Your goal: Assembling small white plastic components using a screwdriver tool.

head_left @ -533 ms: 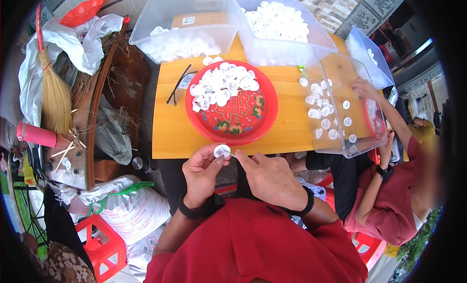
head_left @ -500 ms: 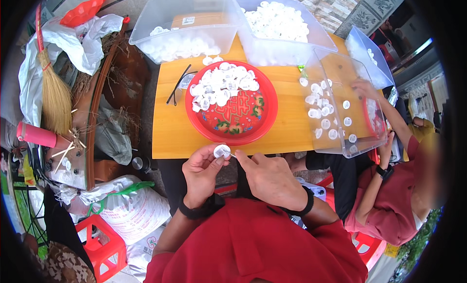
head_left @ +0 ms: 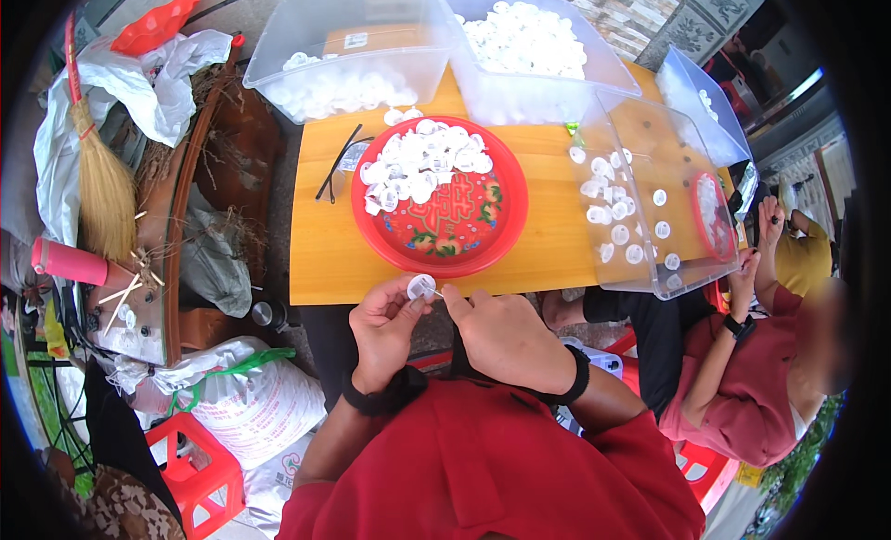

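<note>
My left hand pinches a small round white cap just below the near edge of the wooden table. My right hand sits close beside it, fingertips pinched on a thin pin-like piece that touches the cap. Both wrists wear black bands under red sleeves. On the table right above my hands stands a round red tray with a pile of several white caps in its far half.
Clear plastic bins hold more white caps at the table's far side, and another clear bin sits at right. A person in red works at right. A broom, bags and a red stool crowd the left.
</note>
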Demonstrator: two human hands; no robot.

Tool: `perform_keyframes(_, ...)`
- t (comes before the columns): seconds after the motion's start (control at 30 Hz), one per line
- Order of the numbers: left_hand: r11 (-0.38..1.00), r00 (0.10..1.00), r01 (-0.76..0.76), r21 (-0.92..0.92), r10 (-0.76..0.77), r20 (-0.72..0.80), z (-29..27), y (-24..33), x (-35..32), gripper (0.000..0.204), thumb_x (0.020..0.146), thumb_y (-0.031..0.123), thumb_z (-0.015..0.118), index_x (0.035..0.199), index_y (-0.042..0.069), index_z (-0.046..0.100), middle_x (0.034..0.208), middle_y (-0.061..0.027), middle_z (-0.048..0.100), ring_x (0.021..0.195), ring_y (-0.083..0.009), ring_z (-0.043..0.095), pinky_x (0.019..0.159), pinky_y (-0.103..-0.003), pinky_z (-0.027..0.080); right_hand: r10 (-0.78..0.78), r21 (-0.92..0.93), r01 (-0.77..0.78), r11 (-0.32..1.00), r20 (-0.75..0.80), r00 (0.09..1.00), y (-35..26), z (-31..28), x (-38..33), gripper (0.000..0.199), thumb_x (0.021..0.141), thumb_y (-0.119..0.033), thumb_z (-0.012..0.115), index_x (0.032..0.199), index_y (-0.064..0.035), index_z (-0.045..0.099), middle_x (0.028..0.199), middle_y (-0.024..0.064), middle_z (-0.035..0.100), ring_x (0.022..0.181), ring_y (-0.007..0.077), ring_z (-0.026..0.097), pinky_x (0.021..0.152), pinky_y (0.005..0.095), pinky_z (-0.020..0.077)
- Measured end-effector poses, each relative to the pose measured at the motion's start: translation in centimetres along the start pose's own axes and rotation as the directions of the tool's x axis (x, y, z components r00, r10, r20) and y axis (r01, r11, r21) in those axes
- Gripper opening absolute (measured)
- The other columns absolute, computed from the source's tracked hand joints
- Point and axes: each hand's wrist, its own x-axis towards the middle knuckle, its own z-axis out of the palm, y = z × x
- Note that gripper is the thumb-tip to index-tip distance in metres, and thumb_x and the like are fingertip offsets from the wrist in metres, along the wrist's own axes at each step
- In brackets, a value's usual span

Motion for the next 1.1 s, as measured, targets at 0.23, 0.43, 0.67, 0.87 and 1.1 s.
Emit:
perform_keyframes(0.23,0.994,0.992,-0.09,-0.064,0.096,0.086,0.7,0.6,-0.4,0.022,0.083,-0.008,0.055,0.105,-0.005,0.056,0.108,-0.0111,0.058,0.089,-0.0145,0.059,0.076,-0.025,0.05,0.088,0.165,-0.079,0.983,-0.051,0.995,0.0,-1.2,-1.4,0.037,0.072,-0.003,0.052,0.108,0.0067,0.048,0.064,0.018,0.056,0.059,0.0347,0.058,0.055,0.0424,0.0454)
perform_keyframes(0.43,0.994,0.991,-0.074,-0.08,0.082,0.106,0.8,0.7,-0.3,0.023,0.083,-0.008,0.054,0.106,-0.005,0.056,0.105,-0.0106,0.058,0.086,-0.0132,0.058,0.074,-0.024,0.049,0.118,0.282,-0.093,0.955,-0.073,0.99,0.3,-1.2,-1.9,0.031,0.077,-0.004,0.05,0.107,0.0055,0.048,0.063,0.0199,0.055,0.059,0.0353,0.057,0.054,0.0444,0.0443)
perform_keyframes(0.67,0.996,0.991,-0.091,0.022,0.089,0.097,0.9,1.2,-0.5,0.025,0.084,-0.007,0.052,0.109,-0.005,0.055,0.1,-0.0099,0.06,0.083,-0.0118,0.057,0.072,-0.023,0.048,0.122,0.655,-0.058,0.753,-0.052,0.991,1.0,-0.9,-2.2,0.028,0.084,-0.006,0.047,0.11,0.0044,0.049,0.068,0.0216,0.057,0.062,0.0383,0.057,0.057,0.044,0.0441)
perform_keyframes(0.87,0.986,0.993,-0.109,0.13,0.114,-0.035,-0.3,0.6,-0.3,0.025,0.086,-0.006,0.051,0.111,-0.004,0.054,0.103,-0.0101,0.06,0.083,-0.0123,0.058,0.071,-0.024,0.048,0.152,0.659,0.0,0.753,-0.174,0.973,1.0,-0.6,-2.0,0.031,0.084,-0.006,0.05,0.115,-0.0019,0.052,0.072,0.0162,0.059,0.063,0.0315,0.058,0.054,0.0389,0.045)
perform_keyframes(1.1,0.988,0.996,-0.086,-0.125,0.088,0.01,-0.2,1.1,-0.3,0.027,0.085,-0.005,0.053,0.112,-0.005,0.051,0.098,-0.012,0.061,0.082,-0.0149,0.06,0.07,-0.026,0.049,0.071,0.21,-0.023,0.977,-0.228,0.971,0.1,-0.9,-1.7,0.037,0.077,-0.006,0.054,0.114,-0.0023,0.055,0.067,0.0103,0.051,0.057,0.0262,0.055,0.052,0.0363,0.0444)
